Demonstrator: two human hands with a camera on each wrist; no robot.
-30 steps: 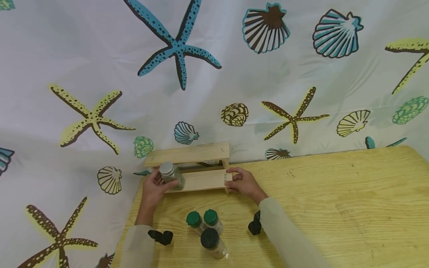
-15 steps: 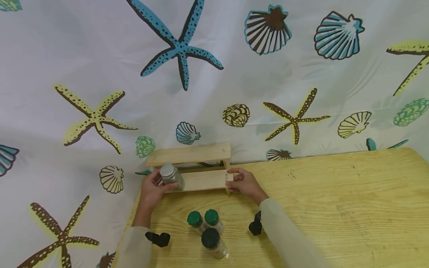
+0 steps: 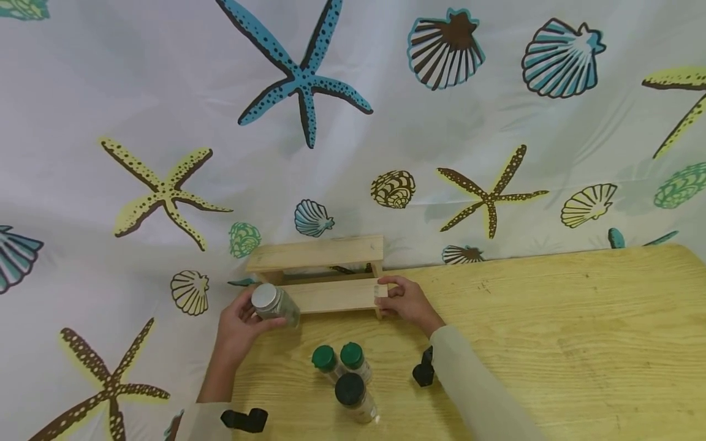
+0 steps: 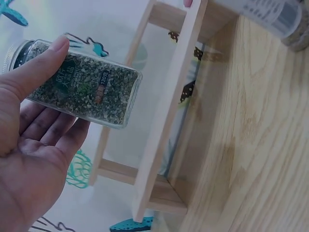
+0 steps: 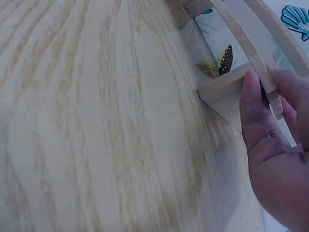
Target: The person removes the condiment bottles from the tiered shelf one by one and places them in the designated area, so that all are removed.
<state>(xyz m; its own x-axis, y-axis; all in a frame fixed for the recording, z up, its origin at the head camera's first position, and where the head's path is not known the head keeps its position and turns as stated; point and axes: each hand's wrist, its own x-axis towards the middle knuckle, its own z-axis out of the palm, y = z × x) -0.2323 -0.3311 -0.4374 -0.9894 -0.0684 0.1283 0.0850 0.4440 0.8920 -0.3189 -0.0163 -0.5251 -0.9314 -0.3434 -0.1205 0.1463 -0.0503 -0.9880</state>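
Observation:
My left hand (image 3: 237,327) grips a glass spice jar (image 4: 91,87) with a silver lid, full of dried green flakes. In the head view the jar hangs tilted just off the left front of a two-tier wooden shelf rack (image 3: 331,296). The left wrist view shows the thumb across the jar's upper side and the fingers beneath it. At the rack's right end, my right hand (image 3: 409,303) pinches the end of the lower board, thumb on one side and fingers on the other, as the right wrist view (image 5: 285,125) shows.
Two green-capped jars (image 3: 324,357) and a black-capped jar (image 3: 353,392) stand close together on the wooden table (image 3: 551,331) in front of the rack. A cloth with starfish and shells (image 3: 353,141) hangs behind the table and along its left side.
The left hand has lifted the spice jar off the lower board and drawn it left and slightly toward me. The right hand keeps its hold on the rack's end.

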